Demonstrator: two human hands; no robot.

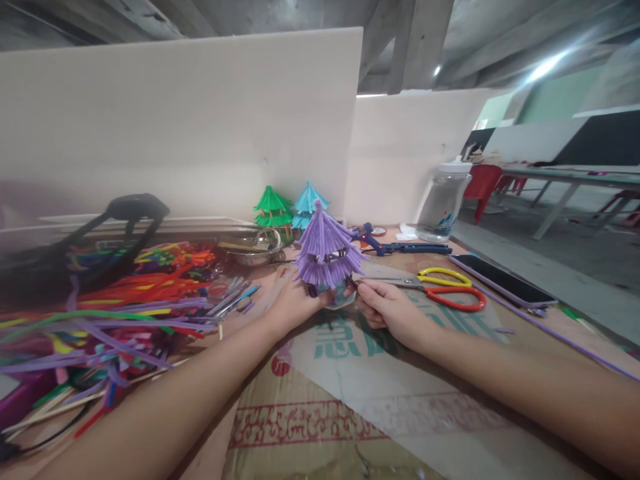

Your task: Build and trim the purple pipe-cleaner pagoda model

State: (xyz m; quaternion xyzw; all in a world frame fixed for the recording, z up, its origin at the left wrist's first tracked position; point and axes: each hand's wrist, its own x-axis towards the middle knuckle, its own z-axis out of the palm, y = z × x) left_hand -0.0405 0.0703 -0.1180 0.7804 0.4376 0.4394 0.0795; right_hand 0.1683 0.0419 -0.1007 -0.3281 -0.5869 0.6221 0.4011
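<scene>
A small purple two-tiered pavilion model [325, 243], its roofs made of pipe cleaners, stands upright in front of me. My left hand [296, 307] is closed around its base from the left; the fingertips are partly hidden behind it. My right hand [393, 310] pinches with thumb and fingers beside the model's lower right edge. Something small and dark shows at those fingertips, too small to name. Scissors [453, 300] with one yellow and one red handle lie just behind my right hand. Under both hands is a printed cardboard sheet [300, 380].
Green [271, 203] and light blue pavilion models [309, 199] stand at the back. Many pipe cleaners [165, 273] are heaped left, near a metal bowl [253, 250]. A blue glue gun [370, 239], a water bottle [443, 203] and a phone [503, 280] are on the right.
</scene>
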